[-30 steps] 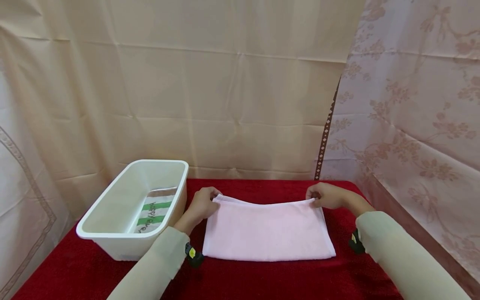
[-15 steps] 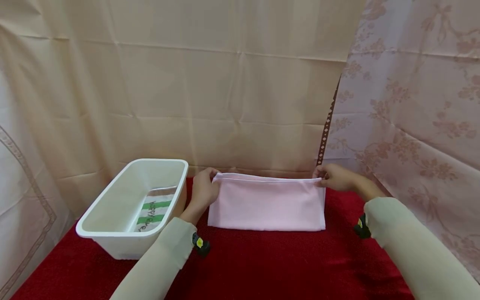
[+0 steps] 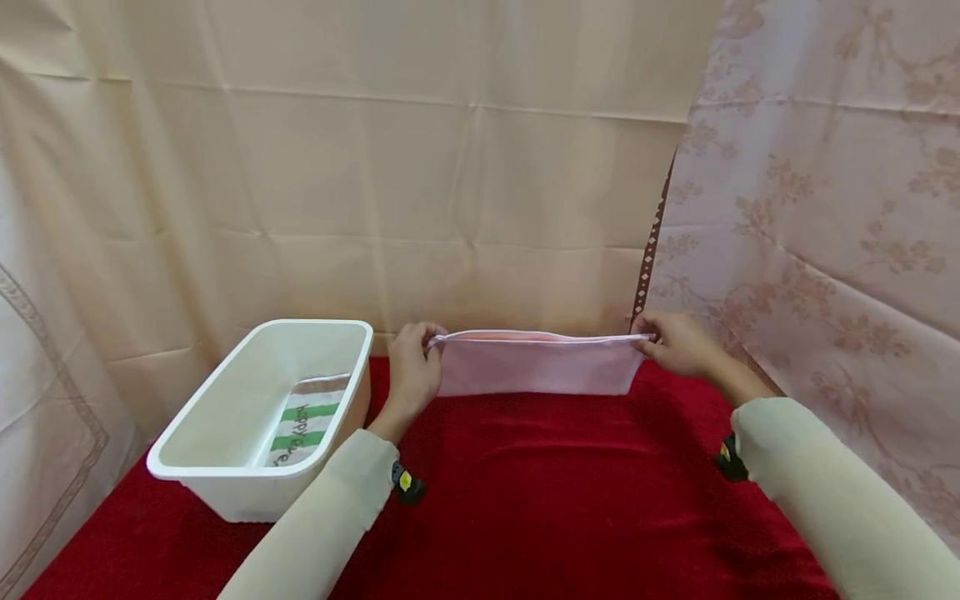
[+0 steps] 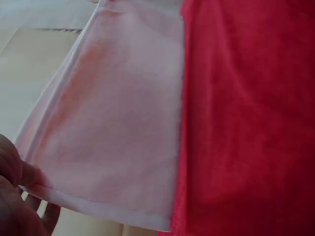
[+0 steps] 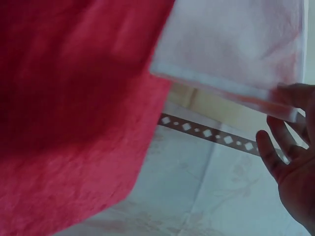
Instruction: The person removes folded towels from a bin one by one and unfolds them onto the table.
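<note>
A folded pink towel (image 3: 536,369) with white edging hangs between both hands near the far side of the red-covered table. Its upper edge gapes slightly, showing two layers. My left hand (image 3: 414,371) pinches the top left corner; in the left wrist view, thumb and fingers of that hand (image 4: 22,189) grip the corner of the cloth (image 4: 118,123). At the top right corner, my right hand (image 3: 678,342) pinches the towel. The right wrist view has the thumb above and the other fingers of this hand (image 5: 295,157) below the towel's corner (image 5: 231,54).
To the left stands a white plastic basin (image 3: 161,462) holding a folded cloth (image 3: 307,421) with green and brown stripes and lettering. The red tablecloth (image 3: 540,500) spreads in front. A beige curtain (image 3: 420,183) hangs behind, a floral one (image 3: 840,217) at right.
Both hands have carried the pink towel away from the body and upward. Its lower edge has shifted toward the far side of the table, and less of its front face shows.
</note>
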`<state>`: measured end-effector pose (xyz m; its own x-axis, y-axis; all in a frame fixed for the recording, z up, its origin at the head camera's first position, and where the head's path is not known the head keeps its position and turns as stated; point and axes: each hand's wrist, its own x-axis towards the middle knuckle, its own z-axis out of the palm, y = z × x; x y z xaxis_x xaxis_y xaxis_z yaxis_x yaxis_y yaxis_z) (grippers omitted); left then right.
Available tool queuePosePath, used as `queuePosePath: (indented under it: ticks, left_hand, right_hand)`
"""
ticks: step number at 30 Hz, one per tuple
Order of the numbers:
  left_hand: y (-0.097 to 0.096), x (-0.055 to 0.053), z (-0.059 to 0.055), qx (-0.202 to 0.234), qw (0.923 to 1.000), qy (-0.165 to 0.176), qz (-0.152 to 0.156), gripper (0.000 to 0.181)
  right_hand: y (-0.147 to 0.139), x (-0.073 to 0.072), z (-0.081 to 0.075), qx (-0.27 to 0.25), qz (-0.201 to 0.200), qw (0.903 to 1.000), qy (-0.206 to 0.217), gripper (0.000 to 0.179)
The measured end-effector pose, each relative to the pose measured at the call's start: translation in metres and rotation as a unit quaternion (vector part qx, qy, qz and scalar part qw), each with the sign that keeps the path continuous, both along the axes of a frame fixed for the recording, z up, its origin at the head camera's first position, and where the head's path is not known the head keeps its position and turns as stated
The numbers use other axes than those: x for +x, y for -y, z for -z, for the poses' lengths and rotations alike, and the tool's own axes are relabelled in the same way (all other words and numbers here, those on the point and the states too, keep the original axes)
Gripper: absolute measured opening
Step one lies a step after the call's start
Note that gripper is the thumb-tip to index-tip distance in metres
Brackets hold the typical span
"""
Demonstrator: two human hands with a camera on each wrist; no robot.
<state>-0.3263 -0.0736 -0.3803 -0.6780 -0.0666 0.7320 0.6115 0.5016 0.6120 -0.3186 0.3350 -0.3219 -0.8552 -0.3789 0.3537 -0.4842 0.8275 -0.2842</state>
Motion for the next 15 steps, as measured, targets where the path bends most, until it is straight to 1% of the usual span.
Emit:
queuePosePath:
  ticks: [1,3,7,9,12,15]
  left_hand:
    - [0.000,0.003,0.003,-0.012,0.9999,0.000,0.001,0.013]
    - [0.001,0.011,0.010,-0.035,0.9993,0.012,0.002,0.014]
    - [0.003,0.030,0.017,-0.084,0.9944,0.063,0.009,0.016]
    - [0.004,0.039,0.017,-0.105,0.9914,0.077,0.014,0.018]
    - [0.006,0.050,0.018,-0.134,0.9879,0.076,0.022,0.019]
    - [0.009,0.058,0.021,-0.163,0.9835,0.071,0.032,0.019]
  right_hand:
    - [-0.001,0.002,0.004,0.011,-0.009,0.9999,0.002,0.011]
    - [-0.005,0.007,0.013,0.029,-0.029,0.9991,0.012,0.014]
    - [-0.011,0.019,0.024,0.031,-0.070,0.9964,0.035,0.018]
    - [-0.013,0.025,0.026,0.026,-0.084,0.9950,0.049,0.019]
    - [-0.013,0.035,0.029,0.024,-0.091,0.9927,0.075,0.021]
    - [-0.013,0.043,0.035,0.037,-0.090,0.9909,0.093,0.024]
